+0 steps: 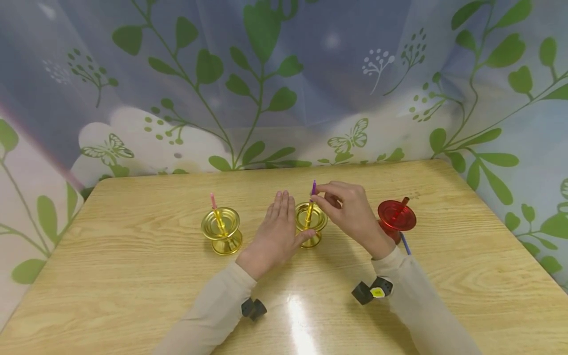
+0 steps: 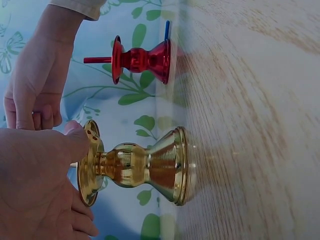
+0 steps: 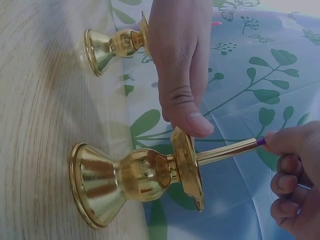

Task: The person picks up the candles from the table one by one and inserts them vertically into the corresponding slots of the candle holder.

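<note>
A gold candle holder point(image 1: 311, 239) stands upright on the table between my hands, with a thin tube rising from its dish. My right hand point(image 1: 349, 209) pinches a purple candle point(image 1: 314, 188) between thumb and index finger. The candle's lower end is at the mouth of the tube, as the right wrist view shows on the gold holder point(image 3: 145, 175). My left hand point(image 1: 274, 236) is beside the same holder, fingers straight and together. Its thumb point(image 3: 200, 124) is at the dish rim; the left wrist view shows it apparently touching.
To the left stands another gold candle holder point(image 1: 227, 243) with a pink candle point(image 1: 213, 200) in its tube. At the right is a red candle holder point(image 1: 397, 215), a blue stick point(image 1: 405, 243) lying by its base. A leaf-patterned cloth point(image 1: 275, 98) hangs behind the wooden table point(image 1: 133, 296).
</note>
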Demonstrator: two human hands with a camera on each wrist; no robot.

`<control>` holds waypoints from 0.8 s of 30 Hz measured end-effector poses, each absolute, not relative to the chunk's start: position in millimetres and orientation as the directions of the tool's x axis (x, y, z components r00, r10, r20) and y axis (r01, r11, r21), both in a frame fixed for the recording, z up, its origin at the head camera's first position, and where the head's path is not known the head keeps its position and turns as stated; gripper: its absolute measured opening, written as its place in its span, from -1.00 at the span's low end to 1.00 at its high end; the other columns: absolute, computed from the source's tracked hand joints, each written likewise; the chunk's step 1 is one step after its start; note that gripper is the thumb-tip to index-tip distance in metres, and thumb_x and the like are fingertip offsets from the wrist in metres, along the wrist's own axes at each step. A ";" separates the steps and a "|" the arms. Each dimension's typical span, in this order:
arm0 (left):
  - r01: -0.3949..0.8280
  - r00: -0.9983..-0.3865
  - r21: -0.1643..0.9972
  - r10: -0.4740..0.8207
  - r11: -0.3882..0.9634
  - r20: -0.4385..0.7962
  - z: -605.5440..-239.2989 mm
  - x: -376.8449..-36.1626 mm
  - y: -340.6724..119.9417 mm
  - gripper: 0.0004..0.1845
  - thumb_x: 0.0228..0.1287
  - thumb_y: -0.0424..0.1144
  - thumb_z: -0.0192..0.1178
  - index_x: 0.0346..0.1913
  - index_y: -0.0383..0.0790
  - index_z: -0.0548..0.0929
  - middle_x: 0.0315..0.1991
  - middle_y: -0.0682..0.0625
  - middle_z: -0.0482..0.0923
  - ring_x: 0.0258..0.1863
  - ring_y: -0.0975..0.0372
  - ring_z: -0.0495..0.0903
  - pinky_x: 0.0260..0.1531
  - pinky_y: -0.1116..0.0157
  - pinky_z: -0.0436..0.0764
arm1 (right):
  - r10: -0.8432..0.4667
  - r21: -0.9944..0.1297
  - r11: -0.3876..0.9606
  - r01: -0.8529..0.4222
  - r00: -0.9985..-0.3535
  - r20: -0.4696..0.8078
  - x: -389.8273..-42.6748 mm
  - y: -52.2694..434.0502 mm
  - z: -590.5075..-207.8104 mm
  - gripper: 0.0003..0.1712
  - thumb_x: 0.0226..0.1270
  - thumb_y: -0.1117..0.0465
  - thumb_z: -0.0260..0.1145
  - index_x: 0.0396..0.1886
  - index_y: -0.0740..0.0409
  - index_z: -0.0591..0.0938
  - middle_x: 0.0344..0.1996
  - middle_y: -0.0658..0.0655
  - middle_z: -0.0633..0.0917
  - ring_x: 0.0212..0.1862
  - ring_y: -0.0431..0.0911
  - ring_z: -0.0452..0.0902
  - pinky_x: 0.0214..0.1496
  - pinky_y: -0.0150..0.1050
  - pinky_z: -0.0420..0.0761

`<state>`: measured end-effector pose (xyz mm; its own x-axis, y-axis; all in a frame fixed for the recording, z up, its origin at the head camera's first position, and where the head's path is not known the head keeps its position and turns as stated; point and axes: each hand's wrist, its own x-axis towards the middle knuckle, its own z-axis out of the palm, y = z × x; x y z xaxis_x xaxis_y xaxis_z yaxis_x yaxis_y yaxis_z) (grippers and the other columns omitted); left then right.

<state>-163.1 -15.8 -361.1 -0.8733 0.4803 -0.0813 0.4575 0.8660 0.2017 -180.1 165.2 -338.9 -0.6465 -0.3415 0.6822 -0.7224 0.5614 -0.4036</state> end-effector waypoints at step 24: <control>0.442 -0.882 0.182 0.463 0.878 -0.092 -359.8 -163.2 -14.8 -0.04 0.43 0.30 -0.32 0.48 -0.49 -0.20 0.50 -0.35 -0.35 0.49 -0.05 -0.38 0.45 0.08 -0.22 | -0.319 -0.443 0.581 -0.683 -0.692 0.648 -174.5 173.4 -327.7 -0.91 0.20 0.35 0.41 -0.29 0.23 0.75 -0.72 -0.11 0.39 -0.64 -0.25 0.21 -0.59 -0.37 0.25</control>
<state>-163.2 -14.8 -359.8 -0.8818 0.4626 -0.0917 0.4420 0.8784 0.1818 -174.5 173.4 -327.7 -0.6915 -0.3191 0.6480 -0.6829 0.5811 -0.4427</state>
